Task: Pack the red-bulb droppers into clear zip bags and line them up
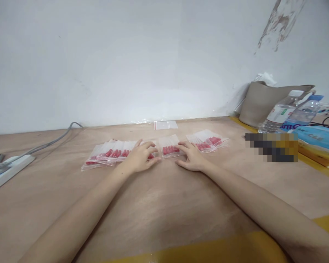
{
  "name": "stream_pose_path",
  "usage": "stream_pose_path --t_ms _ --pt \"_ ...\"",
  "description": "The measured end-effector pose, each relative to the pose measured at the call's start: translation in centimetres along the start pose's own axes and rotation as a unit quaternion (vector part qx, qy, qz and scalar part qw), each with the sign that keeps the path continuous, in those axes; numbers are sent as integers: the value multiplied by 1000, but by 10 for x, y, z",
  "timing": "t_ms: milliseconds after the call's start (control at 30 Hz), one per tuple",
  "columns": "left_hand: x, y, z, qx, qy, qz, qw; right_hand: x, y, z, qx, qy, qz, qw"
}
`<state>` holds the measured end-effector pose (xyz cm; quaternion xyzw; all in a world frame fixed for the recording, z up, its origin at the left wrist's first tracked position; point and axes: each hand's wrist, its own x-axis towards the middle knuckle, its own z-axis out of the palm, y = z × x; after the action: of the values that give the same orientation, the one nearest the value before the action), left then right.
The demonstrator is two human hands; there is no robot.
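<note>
Several small clear zip bags with red pieces inside lie in an overlapping row across the table. My left hand [142, 156] rests with fingers spread on the right end of the left group of bags [106, 153]. Between my hands lies a single bag [168, 146] with a few red pieces lined up in it. My right hand [191, 156] is open, its fingertips at that bag's right edge. Beyond it fans the right group of bags [208, 139]. What the red pieces are, I cannot make out. Neither hand grips anything.
A flat whitish bag [166, 125] lies near the wall. At the right stand a grey-brown bin [259, 104], a white-capped bottle [279, 113], a blue-capped bottle [304, 113] and a blue-and-yellow tissue pack [318, 140]. A power strip [12, 171] with a grey cable [55, 140] sits at the left.
</note>
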<state>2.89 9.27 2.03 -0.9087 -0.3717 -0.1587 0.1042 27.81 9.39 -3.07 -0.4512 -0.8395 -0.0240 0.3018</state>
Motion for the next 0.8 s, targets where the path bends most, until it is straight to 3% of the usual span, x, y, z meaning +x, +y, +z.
stream_pose_path --t_ms 167,500,800 --pt "13 20 20 19 22 56 998 -3 14 3 10 43 20 999" --pt "12 21 42 15 57 50 997 -5 14 6 84 108 -44 990" --pt "8 22 46 45 113 37 992 -3 22 5 -61 122 -90 987"
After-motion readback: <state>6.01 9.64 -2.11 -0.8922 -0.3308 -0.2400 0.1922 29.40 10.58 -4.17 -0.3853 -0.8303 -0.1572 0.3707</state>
